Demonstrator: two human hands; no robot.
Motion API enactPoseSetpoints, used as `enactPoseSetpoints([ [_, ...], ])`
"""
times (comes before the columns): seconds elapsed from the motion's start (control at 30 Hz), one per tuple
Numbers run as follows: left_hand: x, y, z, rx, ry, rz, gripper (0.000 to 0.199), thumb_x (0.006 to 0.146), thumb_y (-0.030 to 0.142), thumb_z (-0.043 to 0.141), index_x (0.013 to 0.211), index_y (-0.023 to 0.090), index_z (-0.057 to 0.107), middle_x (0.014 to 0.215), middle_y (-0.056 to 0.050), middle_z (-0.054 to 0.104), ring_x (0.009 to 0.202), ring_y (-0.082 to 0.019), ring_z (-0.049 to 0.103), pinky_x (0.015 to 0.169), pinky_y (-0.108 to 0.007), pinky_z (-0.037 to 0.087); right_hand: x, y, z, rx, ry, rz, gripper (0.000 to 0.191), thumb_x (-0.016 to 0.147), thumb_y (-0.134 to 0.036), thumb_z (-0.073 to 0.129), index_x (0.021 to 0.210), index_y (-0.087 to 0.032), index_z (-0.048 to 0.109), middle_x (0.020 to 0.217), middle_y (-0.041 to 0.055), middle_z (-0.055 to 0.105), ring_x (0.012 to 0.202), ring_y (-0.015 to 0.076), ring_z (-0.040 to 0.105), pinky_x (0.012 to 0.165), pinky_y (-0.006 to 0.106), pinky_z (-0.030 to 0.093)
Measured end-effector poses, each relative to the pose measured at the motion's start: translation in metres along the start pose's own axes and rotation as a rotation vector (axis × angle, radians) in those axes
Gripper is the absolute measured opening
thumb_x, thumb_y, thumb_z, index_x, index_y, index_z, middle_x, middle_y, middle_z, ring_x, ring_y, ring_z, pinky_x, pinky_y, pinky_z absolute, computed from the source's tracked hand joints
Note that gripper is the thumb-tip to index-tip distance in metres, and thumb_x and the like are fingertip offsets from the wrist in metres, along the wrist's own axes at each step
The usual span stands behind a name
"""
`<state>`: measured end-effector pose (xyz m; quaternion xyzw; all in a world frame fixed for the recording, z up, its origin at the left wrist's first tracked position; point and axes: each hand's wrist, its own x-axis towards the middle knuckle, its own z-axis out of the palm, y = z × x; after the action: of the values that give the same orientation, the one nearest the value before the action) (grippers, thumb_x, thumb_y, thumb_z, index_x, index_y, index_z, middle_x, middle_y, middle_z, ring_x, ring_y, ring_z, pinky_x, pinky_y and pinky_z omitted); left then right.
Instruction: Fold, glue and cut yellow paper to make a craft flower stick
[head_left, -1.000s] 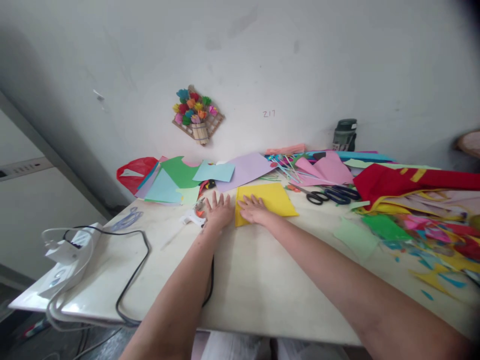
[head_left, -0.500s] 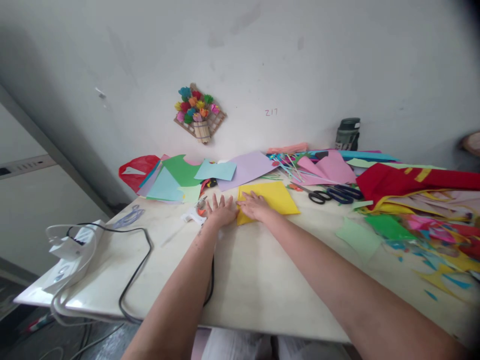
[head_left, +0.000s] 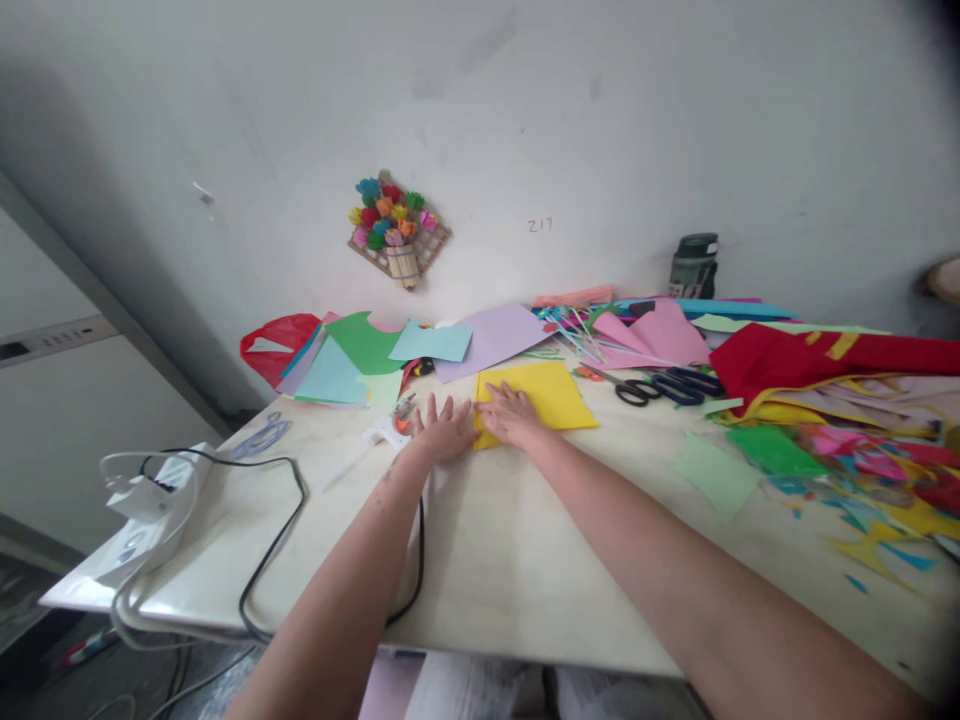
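A yellow paper sheet [head_left: 566,395], which looks folded along its left edge, lies flat on the table. My right hand [head_left: 510,414] rests on its left part, fingers spread. At that same left edge is my left hand [head_left: 444,430], fingers apart, its fingertips close to the paper; whether they touch it I cannot tell. Just left of my left hand lies a white glue gun [head_left: 388,432] with some orange on it, partly covered by the hand. Behind the yellow sheet a lilac sheet [head_left: 491,345] and a light blue sheet [head_left: 431,341] overlap.
Black-handled scissors [head_left: 637,391] and dark blue-handled scissors [head_left: 686,386] lie right of the yellow paper. Coloured scraps [head_left: 862,460] and red cloth [head_left: 795,360] cover the right side. A power strip [head_left: 161,500] with a trailing black cord [head_left: 289,520] sits left. A dark bottle [head_left: 694,268] stands by the wall.
The view has shifted very slightly. Both hands stay at the left part of the yellow paper, with hardly any visible movement.
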<state>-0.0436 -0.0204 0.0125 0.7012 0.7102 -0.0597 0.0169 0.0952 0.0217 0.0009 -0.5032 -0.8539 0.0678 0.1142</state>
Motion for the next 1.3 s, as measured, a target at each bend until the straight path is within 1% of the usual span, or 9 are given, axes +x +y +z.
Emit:
enactPoseSetpoints([
  [0.2,-0.005,-0.001,0.002,-0.019,-0.008,0.009,0.067,0.076,0.063,0.022,0.135,0.036,0.008,0.144,0.004,0.006,0.129,-0.029,-0.010,0.099,-0.056,0.005,0.000,0.000,0.002,-0.010,0.018,0.004,0.043,0.085,-0.035,0.022,0.120,-0.036,0.047,0.141,-0.0071,0.021,0.129,0.0259,0.012,0.098,0.047,0.017],
  [0.43,-0.014,0.002,-0.009,-0.061,-0.066,0.035,0.071,0.074,0.062,0.027,0.135,0.035,0.005,0.144,0.003,0.002,0.128,-0.029,-0.012,0.099,-0.055,0.004,0.000,0.001,0.002,0.001,0.006,0.012,0.043,0.085,-0.035,0.022,0.121,-0.037,0.046,0.141,-0.0063,0.021,0.129,0.0252,0.011,0.098,0.046,0.016],
  [0.57,-0.014,0.001,-0.012,-0.085,-0.069,0.033,0.075,0.072,0.062,0.031,0.136,0.033,0.004,0.144,0.001,0.001,0.128,-0.030,-0.013,0.099,-0.056,0.003,0.000,0.002,0.002,-0.005,0.004,0.002,0.042,0.085,-0.036,0.022,0.121,-0.038,0.045,0.141,-0.0062,0.020,0.130,0.0243,0.009,0.099,0.046,0.015],
  [0.73,-0.009,-0.004,-0.005,-0.084,-0.053,0.018,0.076,0.072,0.065,0.029,0.136,0.033,0.005,0.144,0.001,0.002,0.128,-0.031,-0.013,0.099,-0.056,0.004,0.000,0.003,0.002,0.004,0.003,-0.002,0.042,0.085,-0.035,0.024,0.122,-0.039,0.044,0.141,-0.0063,0.021,0.130,0.0242,0.009,0.098,0.046,0.015],
  [0.83,-0.004,-0.005,0.001,-0.109,-0.040,-0.045,0.068,0.077,0.061,0.019,0.136,0.032,0.005,0.144,0.002,0.005,0.129,-0.030,-0.010,0.099,-0.056,0.006,0.000,0.002,0.001,0.000,-0.014,-0.003,0.042,0.084,-0.035,0.025,0.122,-0.039,0.044,0.142,-0.0067,0.019,0.130,0.0243,0.008,0.098,0.046,0.015],
  [0.9,0.000,-0.005,0.005,-0.117,-0.013,-0.089,0.065,0.079,0.058,0.015,0.137,0.031,0.005,0.144,0.002,0.006,0.129,-0.029,-0.009,0.100,-0.055,0.007,-0.001,0.002,0.001,-0.003,-0.016,-0.005,0.041,0.084,-0.035,0.026,0.122,-0.039,0.044,0.142,-0.0072,0.017,0.130,0.0241,0.006,0.099,0.046,0.015],
  [1.0,0.005,-0.003,0.008,-0.114,0.028,-0.100,0.067,0.077,0.059,0.018,0.137,0.030,0.007,0.144,0.002,0.006,0.128,-0.029,-0.012,0.100,-0.055,0.003,-0.001,0.002,0.001,-0.005,-0.025,0.001,0.042,0.085,-0.036,0.025,0.123,-0.039,0.042,0.143,-0.0078,0.015,0.130,0.0234,0.004,0.099,0.045,0.013],
  [1.17,0.008,-0.002,0.010,-0.118,0.040,-0.105,0.068,0.077,0.060,0.019,0.137,0.030,0.010,0.144,0.002,0.007,0.128,-0.029,-0.013,0.099,-0.057,0.000,0.000,0.002,0.003,-0.007,-0.013,-0.011,0.042,0.084,-0.036,0.026,0.123,-0.038,0.042,0.143,-0.0076,0.015,0.130,0.0241,0.003,0.099,0.046,0.012],
  [1.3,0.006,-0.001,0.007,-0.129,0.024,-0.105,0.070,0.075,0.062,0.019,0.137,0.029,0.010,0.144,0.002,0.006,0.128,-0.029,-0.014,0.099,-0.056,-0.001,0.001,0.003,0.002,-0.003,-0.024,-0.014,0.043,0.084,-0.037,0.027,0.124,-0.037,0.041,0.143,-0.0068,0.013,0.130,0.0242,0.001,0.100,0.046,0.011],
])
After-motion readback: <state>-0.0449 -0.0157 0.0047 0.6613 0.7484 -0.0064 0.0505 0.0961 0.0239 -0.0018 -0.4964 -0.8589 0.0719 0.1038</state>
